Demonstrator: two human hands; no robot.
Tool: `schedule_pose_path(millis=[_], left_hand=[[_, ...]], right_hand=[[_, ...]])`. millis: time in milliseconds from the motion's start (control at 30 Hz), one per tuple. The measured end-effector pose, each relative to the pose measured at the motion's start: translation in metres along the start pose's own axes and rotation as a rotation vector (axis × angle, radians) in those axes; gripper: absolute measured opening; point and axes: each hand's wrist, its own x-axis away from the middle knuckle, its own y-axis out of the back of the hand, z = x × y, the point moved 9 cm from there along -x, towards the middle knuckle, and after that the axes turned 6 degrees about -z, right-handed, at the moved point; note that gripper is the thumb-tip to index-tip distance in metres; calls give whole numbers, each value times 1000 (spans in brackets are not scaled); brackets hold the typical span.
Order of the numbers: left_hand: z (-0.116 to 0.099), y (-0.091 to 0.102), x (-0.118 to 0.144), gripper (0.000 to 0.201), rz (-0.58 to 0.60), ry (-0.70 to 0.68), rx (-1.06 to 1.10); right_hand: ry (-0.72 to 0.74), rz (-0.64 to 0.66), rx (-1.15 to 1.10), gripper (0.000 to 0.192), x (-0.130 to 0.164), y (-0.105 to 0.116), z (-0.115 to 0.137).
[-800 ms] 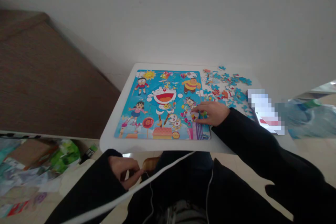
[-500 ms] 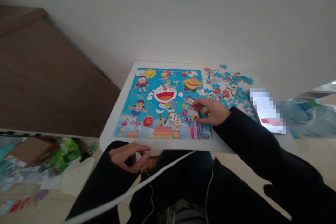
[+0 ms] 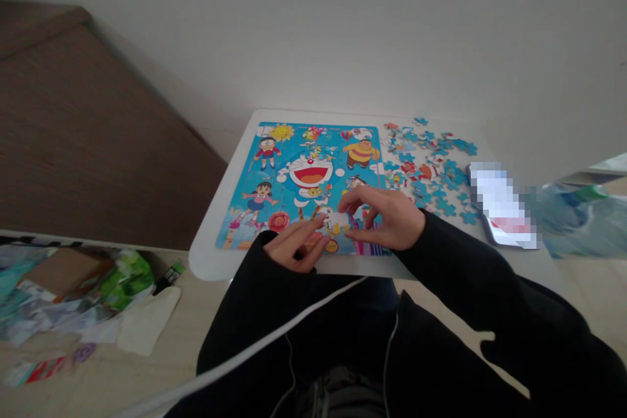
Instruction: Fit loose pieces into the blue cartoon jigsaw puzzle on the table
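Note:
A cartoon jigsaw puzzle [image 3: 240, 209] with a blue cat in its middle lies on a small white table. Over its lower part, a pale puzzle piece [image 3: 337, 222] with yellow on it sits between my two hands. My right hand [image 3: 386, 215] pinches it from the right with thumb and forefinger. From the left, the thumb and forefinger of my left hand [image 3: 296, 245] close at its other side. My fingers cover part of the piece and of the picture below.
Loose puzzle pieces [image 3: 443, 173] are heaped right of the puzzle. A lit phone [image 3: 504, 209] lies at the table's right edge, near clear plastic [image 3: 582, 219]. A white cable [image 3: 274, 339] crosses my lap. Bags and a cardboard box [image 3: 66, 271] lie on the floor at left.
My right hand has moved left from the puzzle's right side. My left hand has come up from the table's front edge to meet it at the puzzle piece.

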Motion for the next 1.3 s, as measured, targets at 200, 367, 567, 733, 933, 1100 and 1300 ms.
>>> schedule_pose_path(millis=[200, 367, 567, 733, 933, 1100, 1300], left_hand=[[-4, 7, -7, 13, 17, -166, -3], [-15, 22, -20, 14, 43, -428, -94], [-3, 29, -34, 12, 130, -451, -212], [12, 22, -44, 14, 184, -491, -198], [22, 24, -43, 9, 39, -316, -331], [27, 11, -24, 14, 57, -112, -439], [24, -5, -13, 18, 80, -132, -515]], right_hand=[[99, 27, 3, 22, -9, -10, 10], [80, 54, -38, 23, -28, -14, 10], [-11, 120, -124, 23, -46, -25, 0], [-93, 89, -181, 27, -49, -22, -11], [-120, 53, -103, 33, -45, -2, -26], [-78, 94, 47, 20, -35, 0, -36], [37, 149, 326, 16, -20, -16, -44]])
